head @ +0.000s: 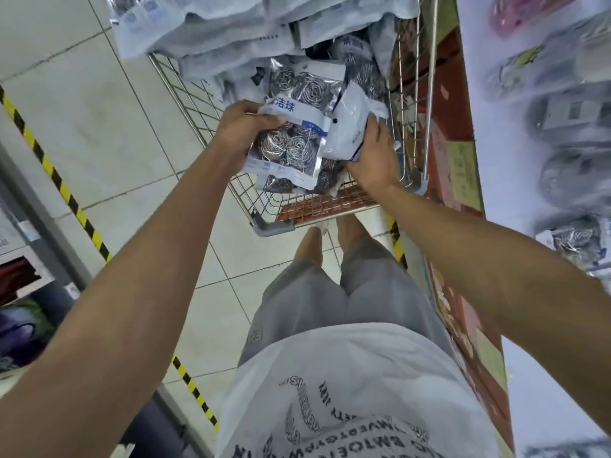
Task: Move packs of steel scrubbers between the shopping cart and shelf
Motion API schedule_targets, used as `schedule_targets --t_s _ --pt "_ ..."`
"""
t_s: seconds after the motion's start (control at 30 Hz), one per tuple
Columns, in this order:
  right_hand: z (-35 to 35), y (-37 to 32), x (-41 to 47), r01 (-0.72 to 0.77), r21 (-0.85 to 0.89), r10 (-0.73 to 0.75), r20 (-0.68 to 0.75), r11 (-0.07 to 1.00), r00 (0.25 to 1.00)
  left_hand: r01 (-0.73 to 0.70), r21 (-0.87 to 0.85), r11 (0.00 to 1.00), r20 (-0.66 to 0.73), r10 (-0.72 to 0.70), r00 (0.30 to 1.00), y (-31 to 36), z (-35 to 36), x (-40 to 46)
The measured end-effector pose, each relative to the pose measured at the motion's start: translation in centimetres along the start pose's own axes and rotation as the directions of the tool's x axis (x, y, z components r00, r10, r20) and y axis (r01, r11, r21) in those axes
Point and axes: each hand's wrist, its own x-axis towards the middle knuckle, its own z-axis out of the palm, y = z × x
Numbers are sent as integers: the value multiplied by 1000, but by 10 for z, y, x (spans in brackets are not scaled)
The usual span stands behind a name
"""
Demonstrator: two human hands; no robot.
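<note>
A wire shopping cart [271,223] stands in front of me, filled with several clear packs of steel scrubbers with white and blue labels. My left hand [243,127] grips the top edge of one pack [287,147] over the cart's near end. My right hand [373,153] holds a second pack [348,127], turned so its white back faces me, just beside the first. More scrubber packs [304,84] lie deeper in the cart. On the right, the shelf [529,153] carries hanging scrubber packs [575,239], blurred.
Large pale bags [205,24] pile over the cart's far end. The white tiled floor [99,127] with a yellow-black stripe [56,180] runs on the left, beside another shelf unit [20,292]. My legs stand right behind the cart.
</note>
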Motion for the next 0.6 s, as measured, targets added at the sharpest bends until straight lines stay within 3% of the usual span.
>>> schedule_targets --t_s 0.13,0.3,0.37,0.47,0.6 --pt "-22 4 -6 67 259 -55 -57 964 997 -41 -139 989 -1 42 999 -12 -12 -18" --pt "-63 -5 -24 -60 645 -56 158 762 986 -51 -250 967 -18 48 999 -21 -26 -47" --pt "-77 -11 -40 -109 755 -101 226 647 969 -62 -244 968 -9 62 998 -24 -30 -63" --pt "-94 -18 -73 -244 890 -191 335 385 923 -88 -252 964 51 104 993 -26 -32 -88" --pt "-108 -18 -122 -405 904 -266 427 138 864 -97 -275 957 121 134 983 -25 -33 -118"
